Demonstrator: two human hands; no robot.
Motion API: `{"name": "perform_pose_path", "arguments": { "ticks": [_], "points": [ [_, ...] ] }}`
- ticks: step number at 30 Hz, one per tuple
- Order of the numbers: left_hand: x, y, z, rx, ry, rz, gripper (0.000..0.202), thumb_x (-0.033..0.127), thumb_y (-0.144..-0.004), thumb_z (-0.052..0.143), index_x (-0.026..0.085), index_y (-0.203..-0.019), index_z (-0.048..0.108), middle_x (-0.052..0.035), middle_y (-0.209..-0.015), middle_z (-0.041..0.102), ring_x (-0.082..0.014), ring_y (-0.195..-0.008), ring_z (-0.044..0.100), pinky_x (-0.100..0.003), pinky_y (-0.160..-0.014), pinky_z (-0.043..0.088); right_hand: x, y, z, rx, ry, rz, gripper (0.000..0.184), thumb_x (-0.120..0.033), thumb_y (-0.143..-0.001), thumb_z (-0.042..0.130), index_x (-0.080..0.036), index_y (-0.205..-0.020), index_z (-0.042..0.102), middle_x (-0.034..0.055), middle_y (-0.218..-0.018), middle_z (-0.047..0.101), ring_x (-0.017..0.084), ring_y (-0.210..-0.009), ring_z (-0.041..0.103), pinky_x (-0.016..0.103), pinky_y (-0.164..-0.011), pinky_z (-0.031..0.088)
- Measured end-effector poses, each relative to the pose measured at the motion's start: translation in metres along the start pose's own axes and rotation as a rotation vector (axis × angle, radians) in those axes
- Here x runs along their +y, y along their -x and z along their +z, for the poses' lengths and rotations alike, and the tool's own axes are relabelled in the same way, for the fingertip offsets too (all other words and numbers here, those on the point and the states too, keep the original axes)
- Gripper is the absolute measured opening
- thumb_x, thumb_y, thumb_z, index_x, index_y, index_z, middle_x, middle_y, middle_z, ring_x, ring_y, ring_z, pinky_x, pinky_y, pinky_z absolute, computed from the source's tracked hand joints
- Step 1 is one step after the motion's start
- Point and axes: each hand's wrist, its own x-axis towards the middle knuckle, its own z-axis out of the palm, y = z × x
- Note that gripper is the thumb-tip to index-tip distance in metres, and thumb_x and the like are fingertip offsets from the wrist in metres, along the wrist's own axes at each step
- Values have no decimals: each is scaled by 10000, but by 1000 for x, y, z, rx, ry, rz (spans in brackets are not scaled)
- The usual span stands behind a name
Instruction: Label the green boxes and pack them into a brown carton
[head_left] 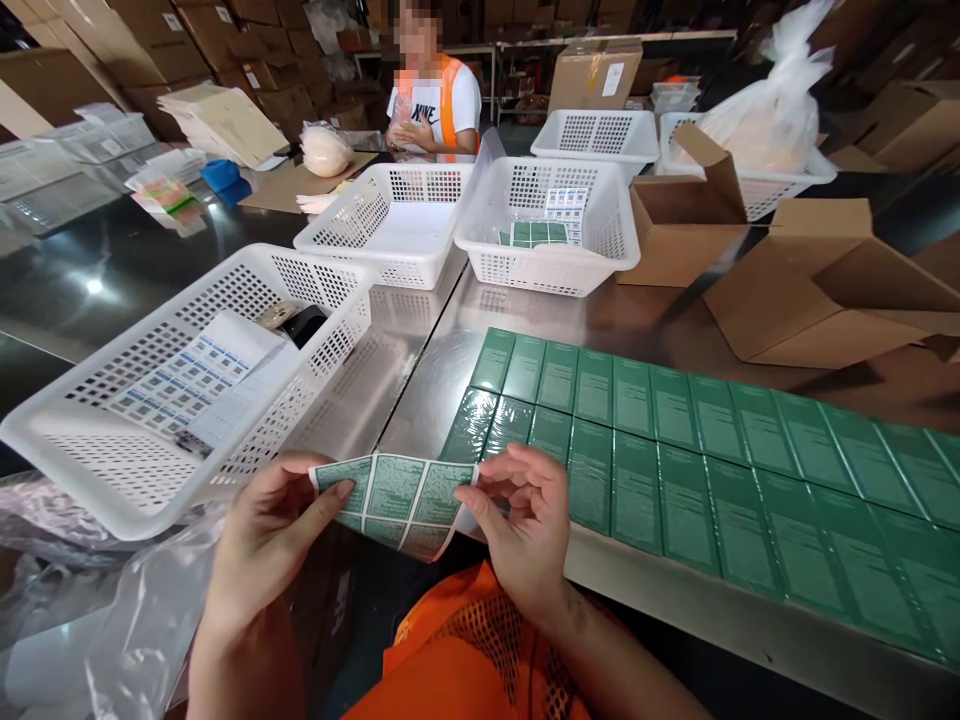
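Note:
A sheet of green stickers (397, 490) with white borders is stretched between my two hands, just in front of the table edge. My left hand (277, 530) pinches its left end between thumb and fingers. At the right end, my right hand (521, 520) grips the corner with thumb and index finger, its other fingers curled. The sheet bends and its lower part tilts toward me. Right of my hands, two rows of green boxes (637, 440), shiny as if wrapped in film, stand packed together on the metal table (427, 390).
On the left, a white basket (180, 400) holds printed label sheets. Farther back, another white basket (551, 265) contains green and white sheets. Open cardboard boxes (817, 290) stand at the right. Across the table is a person in an orange vest (450, 100). Clear plastic (150, 610) lies lower left.

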Motion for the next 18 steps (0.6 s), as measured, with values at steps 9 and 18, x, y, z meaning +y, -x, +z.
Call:
{"name": "perform_pose_path", "arguments": {
  "ticks": [9,18],
  "points": [
    [-6,6,-3,26,-41,40,168,202,-734,777,232,-854,664,26,-773,688,-127,-670,644,-195,-609,561,-1,-5,-3,-73,-189,257,532,-146,-772,777,-334,-1197,518,-46,-885,668,97,-763,640,227,-717,557],
    [1,5,-1,23,-114,2,155,254,-741,772,206,-843,665,11,-718,681,-125,-600,623,-190,-541,530,-4,-1,-3,-100,-26,264,508,-234,-738,811,-269,-1158,527,-24,-808,675,151,-754,646,304,-742,546]
  ]
}}
